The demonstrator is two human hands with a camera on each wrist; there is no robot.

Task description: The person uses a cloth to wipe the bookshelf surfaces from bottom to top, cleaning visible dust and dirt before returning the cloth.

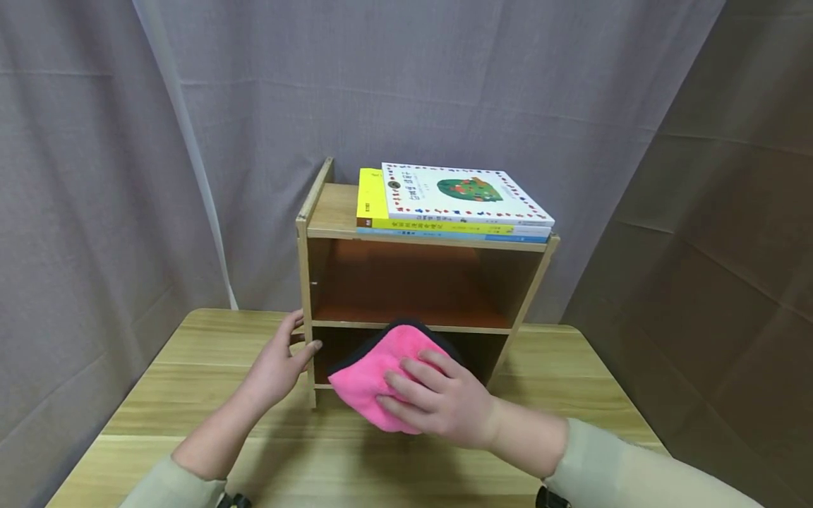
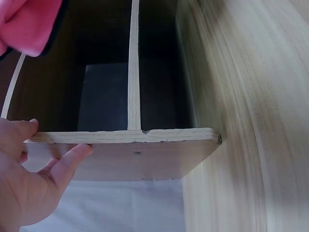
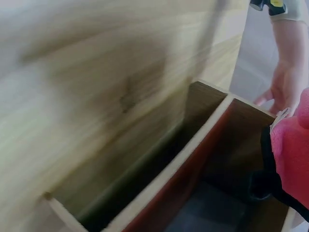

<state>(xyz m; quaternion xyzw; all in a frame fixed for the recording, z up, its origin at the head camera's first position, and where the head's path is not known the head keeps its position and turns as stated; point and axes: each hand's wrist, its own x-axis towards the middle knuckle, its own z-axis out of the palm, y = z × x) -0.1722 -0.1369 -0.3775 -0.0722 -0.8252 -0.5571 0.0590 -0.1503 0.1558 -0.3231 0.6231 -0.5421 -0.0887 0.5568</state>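
A small wooden shelf [image 1: 413, 327] with two open compartments stands on the table. At its left side panel [image 2: 145, 137], my left hand [image 1: 279, 363] holds the front edge, with the thumb on one face and fingers on the other. My right hand [image 1: 451, 402] grips a pink cloth [image 1: 368, 384] with black edging in front of the lower compartment. The right thumb is hidden in the head view. In the right wrist view the cloth [image 3: 293, 159] is beside the shelf's opening, and the right hand itself barely shows.
Stacked books [image 1: 457, 194] lie on the shelf's top, the white one uppermost, over yellow and blue ones. The wood-grain table [image 1: 190, 395] extends to both sides of the shelf. A grey curtain [image 1: 267, 106] hangs behind, and a brownish one [image 1: 718, 282] at the right.
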